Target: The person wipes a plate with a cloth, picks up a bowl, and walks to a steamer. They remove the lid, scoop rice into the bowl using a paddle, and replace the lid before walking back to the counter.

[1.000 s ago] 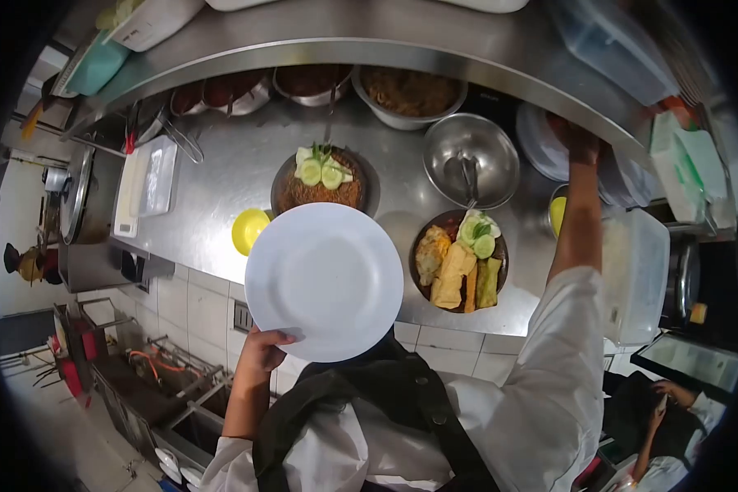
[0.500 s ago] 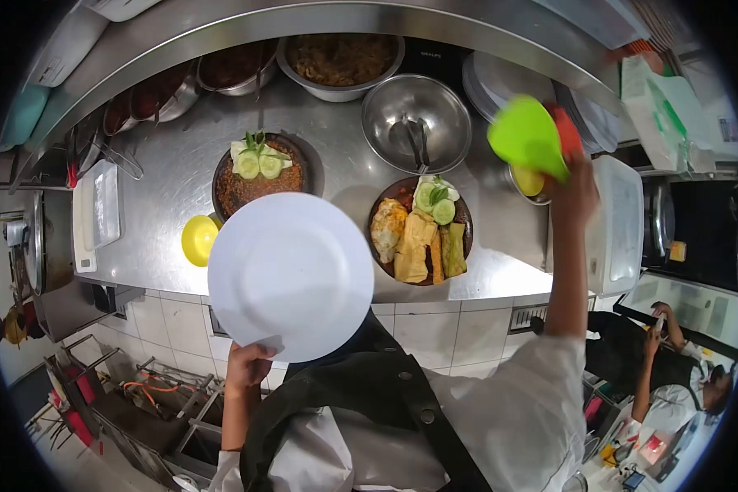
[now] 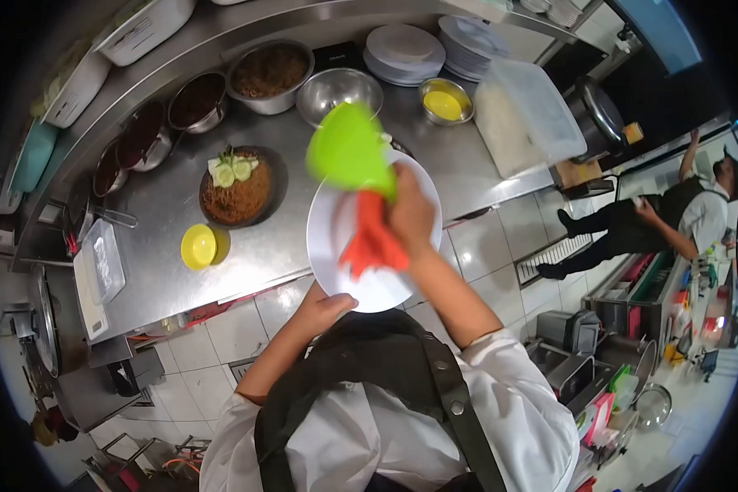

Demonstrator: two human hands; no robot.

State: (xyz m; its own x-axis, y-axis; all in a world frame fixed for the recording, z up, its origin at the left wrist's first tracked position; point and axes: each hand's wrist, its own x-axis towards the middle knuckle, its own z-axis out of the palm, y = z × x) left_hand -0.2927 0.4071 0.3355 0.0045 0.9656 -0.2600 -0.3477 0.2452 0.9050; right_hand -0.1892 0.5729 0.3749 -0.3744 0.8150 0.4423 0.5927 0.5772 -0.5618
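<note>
My left hand point(image 3: 330, 310) grips the near edge of a round white plate point(image 3: 326, 246), its thumb lying on the rim. Above that plate, my right hand point(image 3: 412, 211) is closed on a bright green scoop-like piece point(image 3: 348, 149) and a red, wavy-edged piece point(image 3: 373, 238); both are smeared by motion, and I cannot tell their exact kind. Left of the plate, a dark round dish point(image 3: 236, 205) with reddish-brown food, cucumber slices and greens rests on the counter. A small yellow bowl point(image 3: 198, 248) sits in front of it. The other filled dish is mostly hidden behind the plate.
Steel bowls of food point(image 3: 271, 78) line the back of the steel counter point(image 3: 152, 271). Stacked white plates point(image 3: 403, 51) and a steel bowl with something yellow inside point(image 3: 444, 102) stand right of them, beside a clear lidded container point(image 3: 523, 123). Another person point(image 3: 681, 197) stands at far right.
My right hand has brought the green and red pieces from the right side of the counter over the white plate. The plate has shifted right, and my view has turned.
</note>
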